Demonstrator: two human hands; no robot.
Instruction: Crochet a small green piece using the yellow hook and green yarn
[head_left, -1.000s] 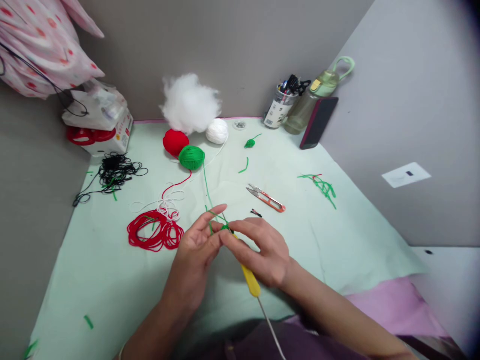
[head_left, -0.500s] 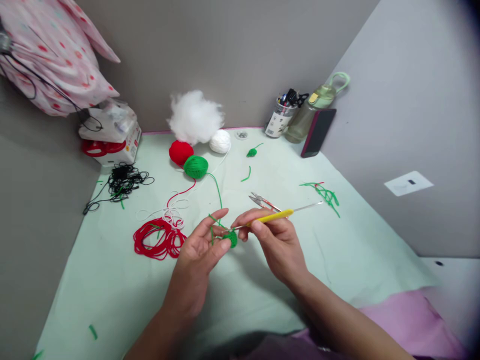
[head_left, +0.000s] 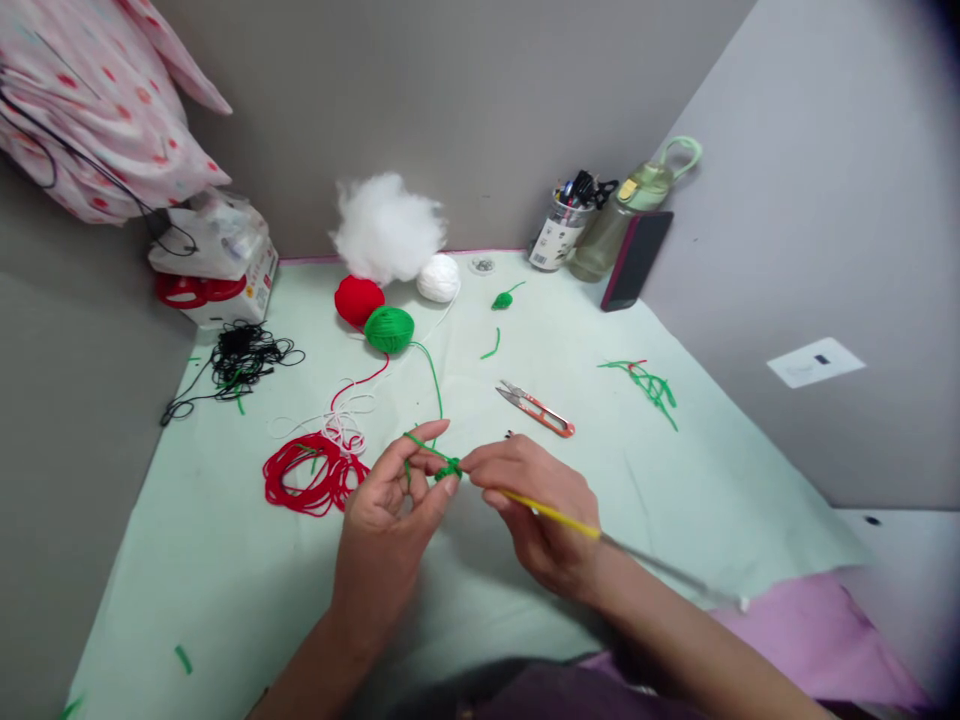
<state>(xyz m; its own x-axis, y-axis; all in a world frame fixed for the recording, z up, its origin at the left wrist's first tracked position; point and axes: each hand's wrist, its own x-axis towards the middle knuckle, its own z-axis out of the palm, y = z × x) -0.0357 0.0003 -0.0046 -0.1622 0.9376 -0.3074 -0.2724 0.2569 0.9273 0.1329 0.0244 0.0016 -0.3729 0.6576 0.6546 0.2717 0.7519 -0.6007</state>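
My left hand [head_left: 397,495] pinches a small green crochet piece [head_left: 448,470] between thumb and fingers, with green yarn [head_left: 437,385] looped over its raised forefinger. That strand runs back to a green yarn ball [head_left: 389,330]. My right hand [head_left: 544,500] is closed round the yellow handle of a crochet hook [head_left: 559,517], its fingertips at the green piece. The hook's handle end slants down to the right over my forearm, and its working tip is hidden by my fingers. Orange thread snips [head_left: 536,408] lie just beyond my right hand.
Red [head_left: 359,302] and white yarn balls [head_left: 439,278] sit by white stuffing [head_left: 388,228] at the back. Loose red yarn [head_left: 311,478] and a black tangle [head_left: 247,358] lie left. A pen cup [head_left: 556,232], bottle [head_left: 619,225] and phone [head_left: 637,262] stand back right; green scraps [head_left: 649,385] lie right.
My right hand has turned, so the hook's handle end swung from pointing up right to pointing down right. The thread snips came into full view. My left hand keeps its hold, the green piece tilted.
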